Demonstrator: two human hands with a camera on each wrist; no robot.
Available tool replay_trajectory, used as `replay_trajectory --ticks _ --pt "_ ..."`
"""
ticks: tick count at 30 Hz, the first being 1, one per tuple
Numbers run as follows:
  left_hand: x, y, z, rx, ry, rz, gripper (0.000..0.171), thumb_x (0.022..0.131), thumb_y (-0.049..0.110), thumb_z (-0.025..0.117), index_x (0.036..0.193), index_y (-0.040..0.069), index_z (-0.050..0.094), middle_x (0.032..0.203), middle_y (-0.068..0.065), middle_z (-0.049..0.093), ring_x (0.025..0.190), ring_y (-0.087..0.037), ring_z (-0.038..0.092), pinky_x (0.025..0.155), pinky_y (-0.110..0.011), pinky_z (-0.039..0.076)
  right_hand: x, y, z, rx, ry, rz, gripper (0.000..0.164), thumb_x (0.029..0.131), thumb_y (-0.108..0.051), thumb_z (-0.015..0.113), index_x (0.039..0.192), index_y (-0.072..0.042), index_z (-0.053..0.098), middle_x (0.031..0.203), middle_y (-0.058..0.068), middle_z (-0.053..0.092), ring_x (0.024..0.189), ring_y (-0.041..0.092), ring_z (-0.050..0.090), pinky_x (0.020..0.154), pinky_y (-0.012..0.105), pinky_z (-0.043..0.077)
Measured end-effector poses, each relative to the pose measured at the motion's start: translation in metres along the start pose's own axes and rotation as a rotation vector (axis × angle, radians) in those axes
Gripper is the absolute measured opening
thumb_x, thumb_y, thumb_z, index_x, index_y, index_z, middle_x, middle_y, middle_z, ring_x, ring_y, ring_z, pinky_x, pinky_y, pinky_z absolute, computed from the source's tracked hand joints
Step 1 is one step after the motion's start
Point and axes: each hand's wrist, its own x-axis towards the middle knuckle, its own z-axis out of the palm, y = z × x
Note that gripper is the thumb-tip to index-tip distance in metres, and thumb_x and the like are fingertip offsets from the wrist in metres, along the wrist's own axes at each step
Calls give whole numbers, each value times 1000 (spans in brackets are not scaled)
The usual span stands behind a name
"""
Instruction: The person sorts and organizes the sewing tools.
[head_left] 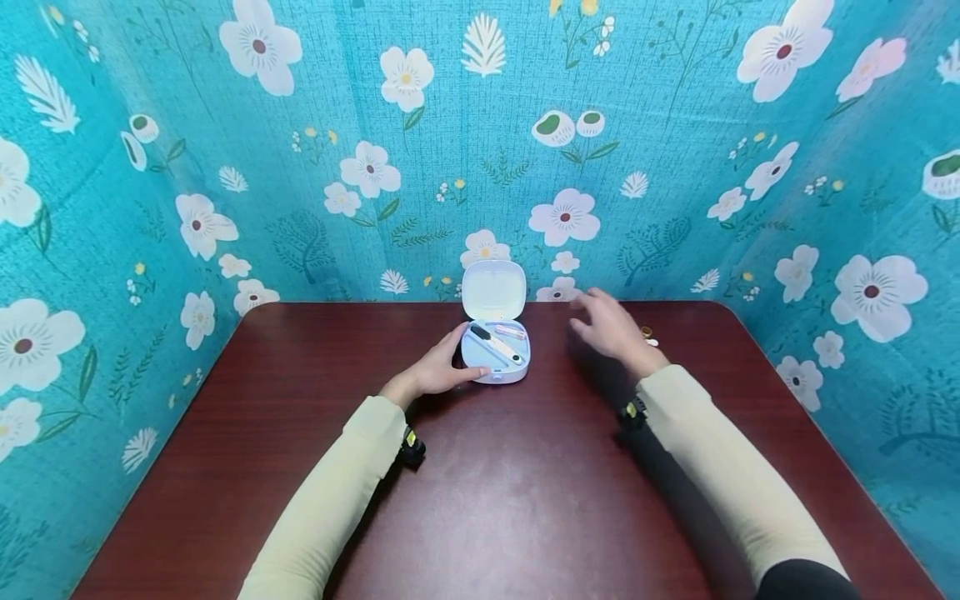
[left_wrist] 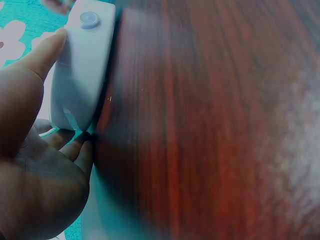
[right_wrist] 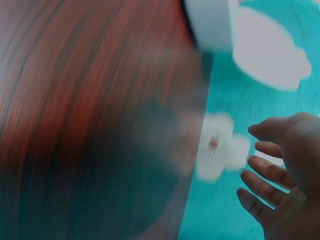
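A small pale blue case (head_left: 497, 377) stands on the table with its lid (head_left: 494, 290) raised at the back. Inside lie a slim white stick-like item with a dark end (head_left: 495, 342) and a small pink-and-white piece (head_left: 511, 331). My left hand (head_left: 437, 367) grips the case from its left side, thumb at the front wall and fingers round the side. In the left wrist view a round button (left_wrist: 89, 19) shows on the front wall of the case. My right hand (head_left: 609, 325) hovers right of the case, fingers spread and loosely bent, holding nothing.
Beyond my right hand, partly behind the wrist, lie a small gold-coloured ring-like thing (head_left: 646, 332) and a small white thing (head_left: 652, 342). A flowered turquoise curtain (head_left: 450, 150) hangs round the dark red wooden table (head_left: 540, 483), close behind the raised lid.
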Motion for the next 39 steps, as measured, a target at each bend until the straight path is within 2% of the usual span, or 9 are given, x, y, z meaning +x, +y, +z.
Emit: replay_trajectory --ticks 4,8,13,18,25,30,34,39 --pt "0 -1 0 2 0 0 103 91 47 76 165 15 12 166 -11 23 152 -25 25 122 -47 23 -11 40 -10 -7 22 100 42 98 -15 65 132 8 58 132 28 52 124 46 50 103 61 41" --pt "1 -2 0 8 0 0 104 91 47 76 165 14 12 166 -12 24 152 -26 25 122 -48 23 -22 70 -14 31 25 195 46 99 -15 62 135 13 52 134 34 46 125 50 45 105 63 38" --pt "2 -3 1 7 2 5 103 92 45 76 165 11 12 166 -12 24 152 -27 25 122 -48 23 -33 93 -13 72 -15 317 51 100 -16 60 136 18 47 135 38 42 125 53 42 104 64 37" --pt "3 -4 1 16 1 5 103 92 45 76 165 11 12 166 -12 24 152 -27 26 122 -48 23 -39 106 -6 114 -43 401 50 101 -17 59 133 20 47 129 39 50 123 53 45 100 63 42" --pt "5 -4 -1 17 9 15 104 91 43 78 165 11 12 165 -13 25 151 -26 27 122 -47 25 -33 97 2 149 1 407 31 99 -10 60 118 15 63 116 34 62 113 50 53 88 57 49" --pt "6 -6 -2 15 12 22 103 91 43 78 165 11 12 165 -13 26 151 -26 28 122 -47 25 -27 85 6 195 36 388 21 99 -11 63 105 8 71 101 26 71 93 39 65 74 44 53" --pt "6 -7 -1 18 9 22 103 92 43 77 164 10 12 165 -13 26 151 -26 28 122 -46 25 -23 73 8 301 45 366 20 100 -13 65 107 4 73 95 21 74 80 30 71 67 33 54" --pt "4 -6 -1 19 8 13 103 91 44 77 165 10 12 166 -13 24 152 -26 27 122 -46 24 -15 46 6 405 43 277 20 100 -13 66 112 3 72 99 22 74 86 33 73 65 29 54"
